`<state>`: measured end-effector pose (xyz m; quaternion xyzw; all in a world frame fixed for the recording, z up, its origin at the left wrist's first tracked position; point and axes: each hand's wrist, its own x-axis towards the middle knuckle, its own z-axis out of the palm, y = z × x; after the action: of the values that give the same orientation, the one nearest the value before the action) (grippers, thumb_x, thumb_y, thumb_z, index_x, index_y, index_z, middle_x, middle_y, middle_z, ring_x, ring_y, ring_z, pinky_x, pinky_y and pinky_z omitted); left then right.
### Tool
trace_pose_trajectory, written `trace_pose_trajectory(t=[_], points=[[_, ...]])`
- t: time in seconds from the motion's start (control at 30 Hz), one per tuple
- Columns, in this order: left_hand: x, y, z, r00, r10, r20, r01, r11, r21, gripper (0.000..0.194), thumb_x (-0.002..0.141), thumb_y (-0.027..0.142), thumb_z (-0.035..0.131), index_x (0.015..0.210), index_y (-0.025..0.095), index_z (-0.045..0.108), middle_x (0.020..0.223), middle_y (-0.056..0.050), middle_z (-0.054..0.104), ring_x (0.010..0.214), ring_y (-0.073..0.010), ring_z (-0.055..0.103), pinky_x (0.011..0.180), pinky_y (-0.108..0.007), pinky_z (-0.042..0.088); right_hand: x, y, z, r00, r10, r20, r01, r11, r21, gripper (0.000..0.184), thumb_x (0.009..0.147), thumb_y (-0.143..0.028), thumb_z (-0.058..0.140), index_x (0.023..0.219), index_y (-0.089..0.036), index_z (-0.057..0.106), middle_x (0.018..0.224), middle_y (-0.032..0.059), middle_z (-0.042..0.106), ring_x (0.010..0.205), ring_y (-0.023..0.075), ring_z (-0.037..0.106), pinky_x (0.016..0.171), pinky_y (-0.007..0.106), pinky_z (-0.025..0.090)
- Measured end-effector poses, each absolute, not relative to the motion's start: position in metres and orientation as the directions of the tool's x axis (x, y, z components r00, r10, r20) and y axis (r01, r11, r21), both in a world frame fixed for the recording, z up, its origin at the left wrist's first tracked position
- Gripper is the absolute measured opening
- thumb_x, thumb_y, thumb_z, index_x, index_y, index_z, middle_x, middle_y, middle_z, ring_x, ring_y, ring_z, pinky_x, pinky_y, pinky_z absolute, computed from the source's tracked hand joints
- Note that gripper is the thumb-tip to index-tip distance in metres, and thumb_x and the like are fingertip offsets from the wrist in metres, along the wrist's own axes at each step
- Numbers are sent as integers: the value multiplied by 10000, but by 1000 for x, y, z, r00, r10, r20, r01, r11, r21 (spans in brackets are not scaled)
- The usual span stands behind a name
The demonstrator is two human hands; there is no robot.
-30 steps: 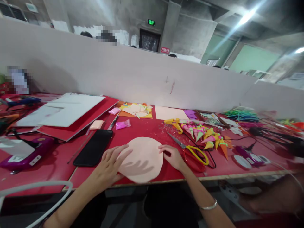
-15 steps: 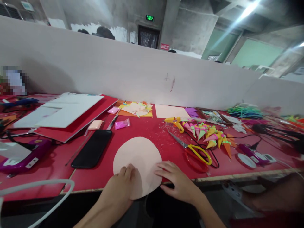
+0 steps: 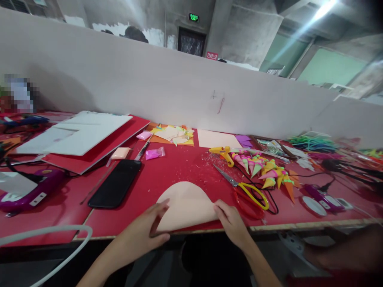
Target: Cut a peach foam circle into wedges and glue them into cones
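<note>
Since the earlier frame, the peach paper disc [image 3: 187, 209] had been changed from a full round to a half-moon outline, and both hands had been shifted to its ends. Its near margin was shown almost straight, beside the near edge of the red table [image 3: 176, 167]; whether it was folded flat or only bent could not be told, the underside being hidden. By the right hand [image 3: 231, 223] the right corner was pinched between drawn-in fingers and a thumb mostly concealed. The left hand [image 3: 149, 227] was held half open at the left end, thumb spread apart from the fingers, fingertips against the paper. To the right, the scissors [image 3: 249, 193] were partly lost, their red handle blending into the table. Farther off, small cones [image 3: 253, 165] were overlapped beside a yellow glue gun [image 3: 223, 151]. At the far left, a patch was blurred by pixels.
</note>
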<state>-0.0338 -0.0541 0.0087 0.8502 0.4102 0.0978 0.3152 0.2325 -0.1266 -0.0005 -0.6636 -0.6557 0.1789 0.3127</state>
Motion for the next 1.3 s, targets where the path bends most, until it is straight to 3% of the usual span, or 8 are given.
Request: trace_pose_trajectory(t=[0.17, 0.37, 0.57, 0.9, 1.0, 1.1, 1.17, 1.3], points=[[-18, -50, 6, 502, 861, -83, 687, -339, 642, 714, 773, 398, 460, 1357, 155, 128, 1067, -100, 587, 928, -214, 588, 729, -289, 462, 220, -100, 0, 123, 975, 187, 839, -1, -544, 321, 896, -327, 275, 743, -167, 507, 585, -9, 532, 537, 108, 511, 497, 197, 291], [-7, -49, 0, 356, 934, 17, 817, -320, 480, 721, 787, 369, 436, 1354, 136, 57, 874, -64, 614, 698, -197, 619, 542, -241, 415, 218, -77, -1, 157, 977, 146, 968, -123, -220, 269, 880, -318, 328, 801, -192, 552, 653, 22, 629, 606, 139, 585, 505, 225, 250], [-1, -43, -4, 288, 957, 41, 874, -280, 398, 546, 826, 257, 364, 1333, 179, 176, 951, -66, 619, 756, -170, 620, 558, -218, 420, 214, -58, 2, 140, 985, 105, 990, -136, -48, 265, 879, -334, 334, 820, -203, 557, 708, 32, 653, 650, 156, 610, 508, 230, 265], [9, -43, -3, 281, 945, 170, 946, -302, 115, 369, 857, 208, 312, 1200, 196, 449, 1042, -92, 589, 819, -202, 605, 546, -256, 469, 203, -49, 0, 206, 976, 76, 977, -209, 49, 270, 880, -343, 325, 927, -197, 547, 730, 69, 656, 687, 211, 632, 569, 256, 393], [11, -44, -2, 367, 885, 287, 921, -390, 25, 334, 852, 188, 334, 1124, 174, 529, 1087, -110, 568, 988, -247, 536, 710, -337, 471, 200, -48, -1, 226, 971, 73, 972, -230, 51, 275, 883, -338, 318, 943, -189, 540, 740, 85, 657, 706, 227, 633, 594, 286, 419], [22, -49, -3, 651, 701, 290, 730, -683, 13, 359, 851, 146, 341, 1165, 205, 506, 1260, -55, 480, 1179, -224, 393, 939, -385, 346, 198, -48, -2, 238, 968, 77, 969, -241, 43, 292, 885, -357, 308, 952, -182, 533, 750, 97, 656, 726, 227, 635, 612, 296, 430], [30, -54, -6, 798, 558, 228, 561, -826, 61, 373, 877, 231, 329, 1235, 230, 433, 1314, -27, 429, 1226, -196, 338, 984, -378, 298, 198, -49, -2, 239, 968, 76, 970, -242, 36, 298, 886, -364, 305, 957, -181, 529, 757, 100, 656, 739, 222, 635, 621, 292, 432], [34, -59, -13, 837, 518, 176, 498, -855, 145, 542, 858, 483, 277, 1340, 238, 248, 1390, -57, 297, 1282, -238, 222, 1021, -451, 197, 198, -49, -3, 246, 967, 66, 968, -248, 33, 302, 894, -355, 285, 969, -186, 524, 782, 100, 656, 762, 205, 634, 637, 284, 433]])
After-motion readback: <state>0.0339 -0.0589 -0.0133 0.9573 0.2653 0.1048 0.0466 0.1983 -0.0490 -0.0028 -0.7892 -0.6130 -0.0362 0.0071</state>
